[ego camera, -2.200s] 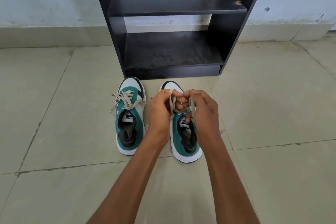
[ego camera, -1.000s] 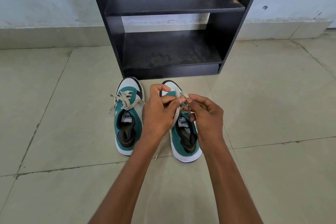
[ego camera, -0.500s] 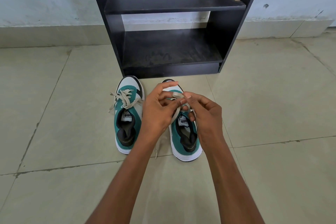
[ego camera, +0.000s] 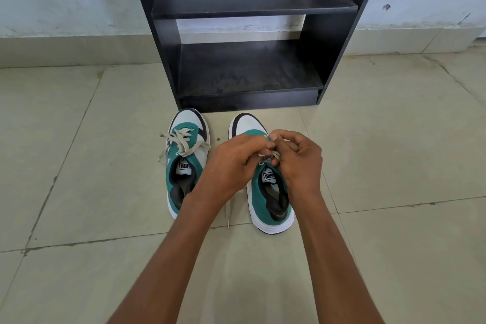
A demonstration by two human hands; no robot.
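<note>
Two green-and-white sneakers stand side by side on the tiled floor, toes toward a black shelf. The left sneaker (ego camera: 187,163) has its beige laces tied in a bow. Over the right sneaker (ego camera: 265,192) both my hands work the beige lace (ego camera: 273,156). My left hand (ego camera: 231,166) pinches the lace with curled fingers above the tongue. My right hand (ego camera: 297,158) pinches the lace from the other side, thumb and fingertips meeting my left hand's. One loose lace end (ego camera: 227,212) trails on the floor between the shoes. The knot itself is hidden by my fingers.
A black open shelf unit (ego camera: 249,5) stands against the wall just beyond the shoes' toes, with two bare boards. Beige floor tiles (ego camera: 394,166) spread on all sides. A pale wall with a tiled skirting (ego camera: 65,47) runs behind.
My hands have dropped closer onto the right sneaker's tongue and drawn together, so the raised lace loops are now bunched between the fingertips. The left sneaker has not moved.
</note>
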